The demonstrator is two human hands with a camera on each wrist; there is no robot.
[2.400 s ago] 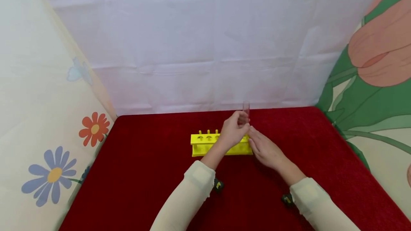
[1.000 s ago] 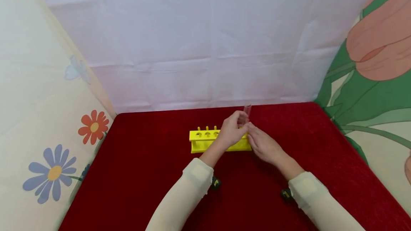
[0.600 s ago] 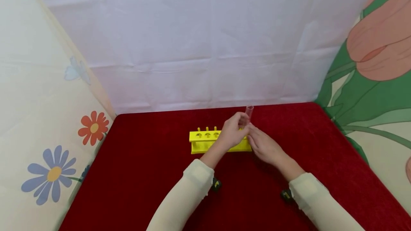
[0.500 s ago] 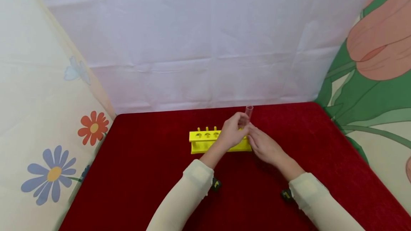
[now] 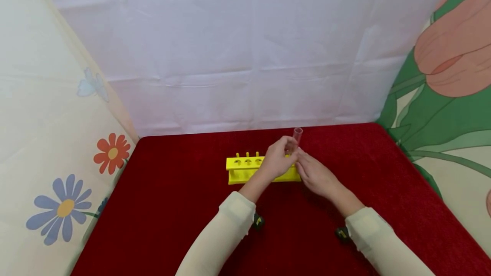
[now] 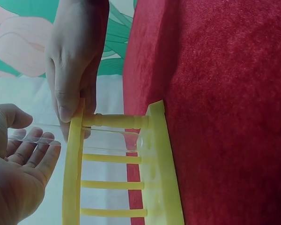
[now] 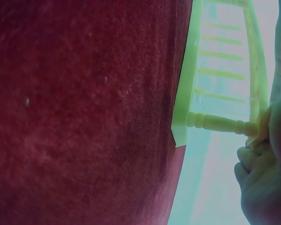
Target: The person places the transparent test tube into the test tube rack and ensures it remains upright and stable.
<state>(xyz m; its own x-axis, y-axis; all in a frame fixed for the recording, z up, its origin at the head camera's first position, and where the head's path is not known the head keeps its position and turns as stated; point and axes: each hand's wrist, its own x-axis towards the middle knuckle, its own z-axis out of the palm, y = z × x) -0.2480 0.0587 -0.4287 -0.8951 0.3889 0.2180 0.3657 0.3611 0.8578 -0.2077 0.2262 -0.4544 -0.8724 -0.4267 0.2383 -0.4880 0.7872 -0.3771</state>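
Note:
A yellow test tube rack (image 5: 245, 165) stands on the red cloth. My left hand (image 5: 278, 156) holds a clear test tube (image 5: 297, 133) between thumb and curled fingers over the rack's right end. In the left wrist view, the test tube (image 6: 110, 140) passes through the top plate, its rounded end by the base. My right hand (image 5: 316, 176) grips the top plate's right end; in the right wrist view its fingers (image 7: 253, 164) curl at that corner, next to the end post (image 7: 222, 123). The hands hide part of the rack in the head view.
Red cloth (image 5: 172, 208) covers the table. A white sheet (image 5: 207, 54) hangs behind, with flower-patterned panels (image 5: 449, 139) at the sides. Small dark devices (image 5: 258, 221) show beside both sleeves. Several thin yellow pegs (image 5: 247, 154) rise along the rack's back.
The test tube has sunk lower into the rack over these frames, and its mouth now tips slightly toward the camera. Both hands have stayed nearly in place. The head view has shifted slightly.

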